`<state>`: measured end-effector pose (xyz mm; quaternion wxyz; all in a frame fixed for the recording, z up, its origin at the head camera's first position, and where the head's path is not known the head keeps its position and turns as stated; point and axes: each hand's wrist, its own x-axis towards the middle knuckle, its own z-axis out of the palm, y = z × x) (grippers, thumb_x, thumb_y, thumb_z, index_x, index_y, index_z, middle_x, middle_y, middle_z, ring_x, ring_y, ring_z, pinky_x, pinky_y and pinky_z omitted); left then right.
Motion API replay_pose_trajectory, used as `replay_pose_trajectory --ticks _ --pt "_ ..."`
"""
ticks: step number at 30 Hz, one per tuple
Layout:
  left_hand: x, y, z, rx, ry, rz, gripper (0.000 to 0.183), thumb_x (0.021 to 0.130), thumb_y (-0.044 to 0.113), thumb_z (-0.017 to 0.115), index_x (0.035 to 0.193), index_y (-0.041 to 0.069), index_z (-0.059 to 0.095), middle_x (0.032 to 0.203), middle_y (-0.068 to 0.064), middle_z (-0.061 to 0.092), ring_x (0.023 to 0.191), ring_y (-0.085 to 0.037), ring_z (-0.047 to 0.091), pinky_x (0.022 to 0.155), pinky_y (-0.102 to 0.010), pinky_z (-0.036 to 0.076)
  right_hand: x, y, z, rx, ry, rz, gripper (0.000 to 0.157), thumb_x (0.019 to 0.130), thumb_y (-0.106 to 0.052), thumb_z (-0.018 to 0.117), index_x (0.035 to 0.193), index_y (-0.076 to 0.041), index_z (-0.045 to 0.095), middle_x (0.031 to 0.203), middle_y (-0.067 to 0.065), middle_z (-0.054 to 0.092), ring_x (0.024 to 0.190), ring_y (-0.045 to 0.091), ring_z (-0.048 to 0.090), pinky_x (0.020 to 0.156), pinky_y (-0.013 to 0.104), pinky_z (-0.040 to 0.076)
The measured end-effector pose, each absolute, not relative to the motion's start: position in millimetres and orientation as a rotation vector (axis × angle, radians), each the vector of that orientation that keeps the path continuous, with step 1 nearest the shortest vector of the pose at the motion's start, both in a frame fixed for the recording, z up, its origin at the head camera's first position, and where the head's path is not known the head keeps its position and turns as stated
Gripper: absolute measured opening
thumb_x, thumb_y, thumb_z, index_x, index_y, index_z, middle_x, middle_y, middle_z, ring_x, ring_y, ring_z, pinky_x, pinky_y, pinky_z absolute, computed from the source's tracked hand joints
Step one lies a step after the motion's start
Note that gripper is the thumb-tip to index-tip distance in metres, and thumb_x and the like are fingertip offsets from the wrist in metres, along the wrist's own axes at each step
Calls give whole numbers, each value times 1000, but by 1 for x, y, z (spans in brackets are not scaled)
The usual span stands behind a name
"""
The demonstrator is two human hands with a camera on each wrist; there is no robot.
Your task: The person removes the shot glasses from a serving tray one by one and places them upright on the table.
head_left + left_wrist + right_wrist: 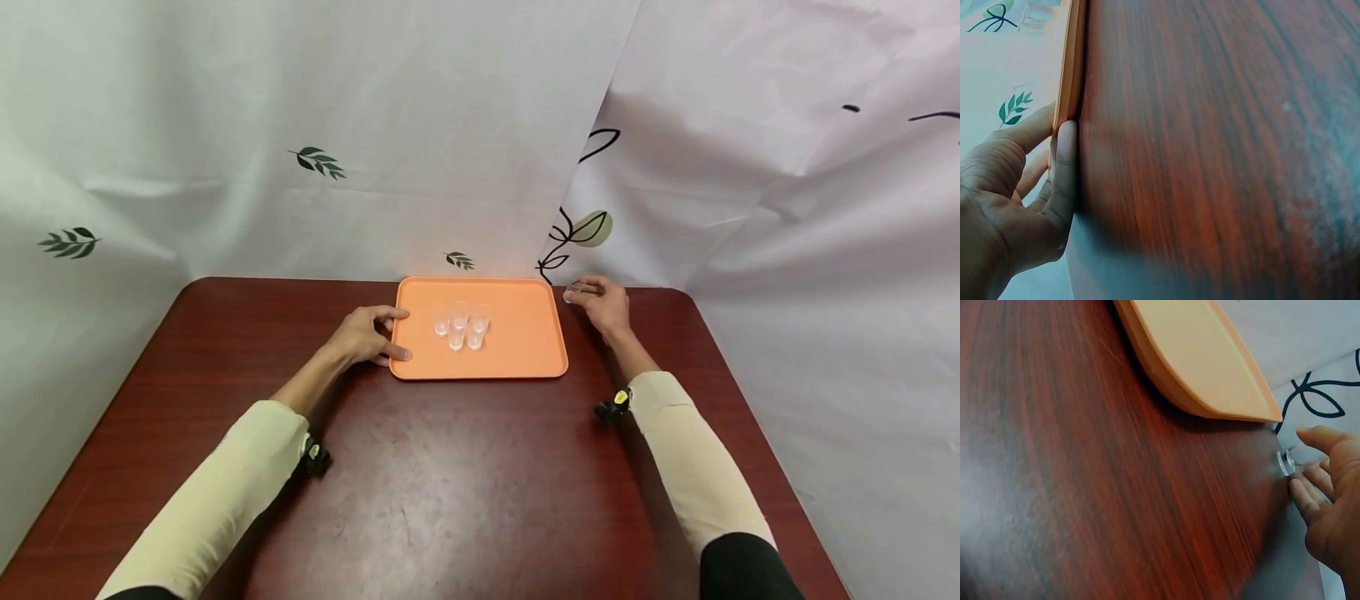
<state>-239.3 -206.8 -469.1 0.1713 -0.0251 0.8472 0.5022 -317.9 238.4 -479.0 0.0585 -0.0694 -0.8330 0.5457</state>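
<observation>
An orange tray lies near the far edge of the table. Toward its middle, several small clear glasses stand close together. My left hand grips the tray's left side, thumb and a finger over the rim; the left wrist view shows fingers against the tray's outer wall. Just off the tray's right side, my right hand holds another small clear glass between thumb and fingers. In the right wrist view that glass shows by the fingertips, low over the table's far edge, partly hidden by the hand.
The dark red-brown wooden table spreads out in front of the tray. Right behind its far edge hangs a white cloth printed with leaves, and it also runs down both sides.
</observation>
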Motion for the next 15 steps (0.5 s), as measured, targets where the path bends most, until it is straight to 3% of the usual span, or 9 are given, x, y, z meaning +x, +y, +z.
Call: replay_pose_trajectory --ticks 7,15 --pt "-239 -205 -469 -44 2397 1445 91 82 1 101 163 8 60 120 -12 49 75 -15 65 64 -31 70 -311 245 -479 -169 -2538 1645 56 94 -18 92 144 -2 74 140 24 76 107 7 69 85 10 56" --pt "-240 -207 -469 -23 2397 1428 91 84 1 100 164 9 59 121 -12 48 80 -16 66 67 -31 71 -298 250 -477 -145 -2538 1675 56 93 -16 92 143 0 74 140 28 75 99 -4 67 82 7 57"
